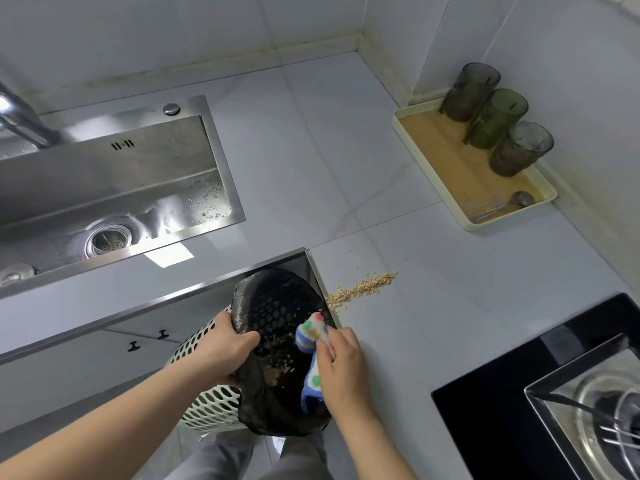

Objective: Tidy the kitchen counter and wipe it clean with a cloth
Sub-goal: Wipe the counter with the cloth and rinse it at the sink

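While the left hand (225, 351) grips the rim of one white perforated bin (204, 407) with a black liner (277, 317), thumb curled over the edge, the right hand (341, 368) pinches one spotted, blue-striped cloth (313, 336) at the bin's mouth. The hands are just apart, on either side of that mouth. The bin is tilted, its rim against the near edge of the tabletop (311, 161). Pale flakes lie inside the liner, and one streak of flakes (363, 287) lies on the tabletop just right of the bin. At far left sits one steel sink (121, 188) with one tap (20, 123). At far right one tray (446, 168) carries three glasses (498, 117) and one spoon (505, 204). One black hob (519, 410) is at near right.
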The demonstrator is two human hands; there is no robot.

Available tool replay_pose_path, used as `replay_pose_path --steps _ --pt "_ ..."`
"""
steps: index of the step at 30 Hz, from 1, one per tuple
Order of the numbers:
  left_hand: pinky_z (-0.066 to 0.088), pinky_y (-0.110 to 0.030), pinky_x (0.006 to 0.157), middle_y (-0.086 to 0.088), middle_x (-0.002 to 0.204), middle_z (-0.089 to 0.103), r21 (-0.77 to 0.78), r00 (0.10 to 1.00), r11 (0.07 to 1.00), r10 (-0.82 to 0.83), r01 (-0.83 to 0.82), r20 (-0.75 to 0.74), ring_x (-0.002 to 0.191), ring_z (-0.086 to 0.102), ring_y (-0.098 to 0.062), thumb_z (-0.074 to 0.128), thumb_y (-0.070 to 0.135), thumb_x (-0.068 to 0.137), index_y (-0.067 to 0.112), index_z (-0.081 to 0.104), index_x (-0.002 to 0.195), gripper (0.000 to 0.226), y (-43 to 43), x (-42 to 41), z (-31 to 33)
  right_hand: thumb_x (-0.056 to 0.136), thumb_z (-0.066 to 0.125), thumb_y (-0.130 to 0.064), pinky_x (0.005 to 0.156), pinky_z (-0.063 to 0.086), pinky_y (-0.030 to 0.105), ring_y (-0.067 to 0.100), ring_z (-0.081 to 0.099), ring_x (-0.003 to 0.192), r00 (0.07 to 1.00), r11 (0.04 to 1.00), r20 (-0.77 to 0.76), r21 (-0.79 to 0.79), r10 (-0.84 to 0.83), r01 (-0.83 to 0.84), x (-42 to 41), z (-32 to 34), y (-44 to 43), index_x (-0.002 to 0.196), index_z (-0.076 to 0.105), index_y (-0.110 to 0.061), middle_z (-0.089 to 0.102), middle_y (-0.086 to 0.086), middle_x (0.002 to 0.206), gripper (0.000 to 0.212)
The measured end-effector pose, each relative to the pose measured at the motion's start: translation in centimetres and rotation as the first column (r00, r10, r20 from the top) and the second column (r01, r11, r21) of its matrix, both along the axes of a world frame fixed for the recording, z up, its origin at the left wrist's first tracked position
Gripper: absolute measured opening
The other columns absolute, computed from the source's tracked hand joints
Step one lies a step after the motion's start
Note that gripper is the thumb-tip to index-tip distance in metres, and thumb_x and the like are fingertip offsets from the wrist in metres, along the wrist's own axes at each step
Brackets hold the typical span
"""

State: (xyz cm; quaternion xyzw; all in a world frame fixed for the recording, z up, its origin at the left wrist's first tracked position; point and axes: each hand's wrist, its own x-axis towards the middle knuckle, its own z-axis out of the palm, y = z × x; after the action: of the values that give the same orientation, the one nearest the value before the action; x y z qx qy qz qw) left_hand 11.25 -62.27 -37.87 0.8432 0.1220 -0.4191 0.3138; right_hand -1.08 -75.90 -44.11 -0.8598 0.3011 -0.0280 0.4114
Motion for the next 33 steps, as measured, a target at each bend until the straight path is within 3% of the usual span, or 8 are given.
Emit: replay_pose_path --steps 5,8,11,16,19,24,28,33 --pt "0.047 -0.024 0.038 0.000 0.087 0.046 0.019 0.999 0.999 -0.033 0.033 0.003 0.072 0.053 -0.019 0.053 0.021 0.092 0.016 0.031 0.119 0.035 0.2 0.2 -0.2 0.094 0.053 -0.011 0.061 0.035 0.003 -0.001 0.049 0.072 0.981 0.992 0.151 -0.028 -0.119 0.125 0.3 2.2 -4.6 0.106 0.065 -0.007 0.048 -0.005 0.083 0.018" --pt "0.048 -0.024 0.038 0.000 0.088 0.045 0.004 1.000 1.000 -0.025 0.025 -0.002 0.074 0.053 -0.019 0.053 0.021 0.092 0.015 0.031 0.127 0.042 0.2 0.3 -0.2 0.094 0.052 -0.010 0.061 0.036 0.006 0.003 0.051 0.072 0.956 0.972 0.215 -0.083 -0.199 0.221 0.8 3.2 -8.4 0.101 0.066 -0.004 0.049 -0.003 0.082 0.016" --pt "0.048 -0.024 0.038 0.000 0.088 0.046 0.006 1.000 1.000 -0.023 0.023 -0.004 0.072 0.054 -0.019 0.052 0.020 0.093 0.014 0.031 0.129 0.043 0.4 0.4 -0.2 0.094 0.053 -0.011 0.065 0.039 0.026 0.023 0.056 0.077 0.939 0.944 0.213 -0.135 -0.270 0.302 1.6 3.4 -12.6 0.103 0.064 -0.002 0.052 0.002 0.088 0.017" --pt "0.049 -0.027 0.039 -0.002 0.089 0.047 0.011 1.000 1.000 -0.017 0.017 0.001 0.075 0.055 -0.021 0.052 0.019 0.092 0.013 0.032 0.130 0.043 0.7 0.4 -0.3 0.095 0.053 -0.017 0.075 0.041 0.030 0.029 0.057 0.098 0.928 0.866 0.165 -0.335 -0.335 0.372 4.1 2.6 -17.6 0.120 0.060 -0.004 0.061 0.013 0.108 0.029" --pt "0.052 -0.030 0.042 -0.003 0.092 0.049 -0.002 1.000 1.000 0.004 -0.005 -0.010 0.079 0.056 -0.023 0.052 0.019 0.091 0.013 0.032 0.132 0.046 0.8 0.5 -0.5 0.096 0.051 -0.016 0.080 0.044 0.036 0.033 0.056 0.103 0.955 0.886 0.068 -0.360 -0.289 0.294 6.1 0.9 -18.6 0.124 0.058 -0.006 0.060 0.017 0.113 0.031" --pt "0.052 -0.029 0.043 -0.003 0.092 0.050 0.003 1.000 1.000 -0.002 0.002 -0.009 0.078 0.058 -0.023 0.053 0.021 0.091 0.013 0.032 0.133 0.047 0.9 0.6 -0.8 0.093 0.052 -0.010 0.092 0.043 0.038 0.034 0.052 0.112 0.965 0.943 0.051 -0.205 -0.258 0.263 7.8 -1.6 -16.7 0.125 0.060 -0.007 0.055 0.016 0.123 0.033" --pt "0.050 -0.026 0.040 -0.002 0.091 0.050 0.006 1.000 1.000 -0.014 0.014 -0.001 0.076 0.057 -0.021 0.053 0.022 0.091 0.013 0.033 0.130 0.044 1.0 0.6 -0.8 0.090 0.054 -0.004 0.087 0.045 0.034 0.030 0.055 0.106 0.997 0.990 0.058 -0.134 -0.047 0.054 7.8 -1.8 -13.8 0.116 0.065 -0.006 0.059 0.011 0.117 0.029" --pt "0.047 -0.024 0.038 -0.001 0.090 0.049 0.023 0.999 0.999 -0.041 0.041 0.012 0.076 0.055 -0.020 0.052 0.024 0.092 0.015 0.033 0.122 0.037 1.1 0.6 -1.3 0.083 0.050 -0.008 0.083 0.047 0.037 0.027 0.055 0.097 0.975 0.968 0.044 -0.137 0.220 -0.212 6.7 -1.4 -9.2 0.110 0.070 -0.017 0.061 0.007 0.105 0.034"
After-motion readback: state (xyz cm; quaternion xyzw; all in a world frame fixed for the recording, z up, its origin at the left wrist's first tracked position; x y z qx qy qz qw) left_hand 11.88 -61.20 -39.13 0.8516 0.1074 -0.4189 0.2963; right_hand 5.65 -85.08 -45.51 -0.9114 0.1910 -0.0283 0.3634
